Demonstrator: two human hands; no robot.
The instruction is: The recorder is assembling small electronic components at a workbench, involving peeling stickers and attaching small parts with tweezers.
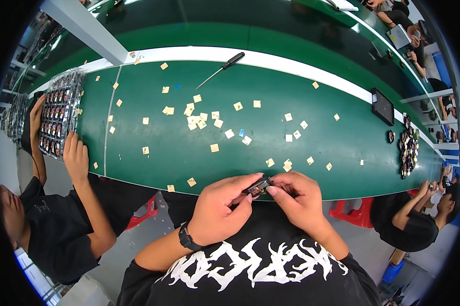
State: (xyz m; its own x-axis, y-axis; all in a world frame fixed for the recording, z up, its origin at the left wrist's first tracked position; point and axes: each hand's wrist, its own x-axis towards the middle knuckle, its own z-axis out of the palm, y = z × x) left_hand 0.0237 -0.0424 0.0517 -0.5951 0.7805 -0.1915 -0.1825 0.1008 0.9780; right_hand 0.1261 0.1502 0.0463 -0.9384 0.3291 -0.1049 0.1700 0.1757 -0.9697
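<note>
Close to my chest, at the table's near edge, I hold a small black device [258, 187] with some red and metallic parts showing. My left hand [224, 209] has it pinched between thumb and fingers from the left. From the other side my right hand [299, 198] grips its right end, thumb and fingertips pressed to it. Part of the device is hidden by my fingers. On the green table [270, 137] beyond my hands lie many small cream paper squares [214, 148], some bunched near the middle.
A black-handled screwdriver [232, 61] lies near the far edge. At the right are a black tray [382, 107] and a pile of small dark devices [408, 148]. A co-worker at left touches clear trays of devices [59, 109]. A grey post [87, 30] rises at the far left.
</note>
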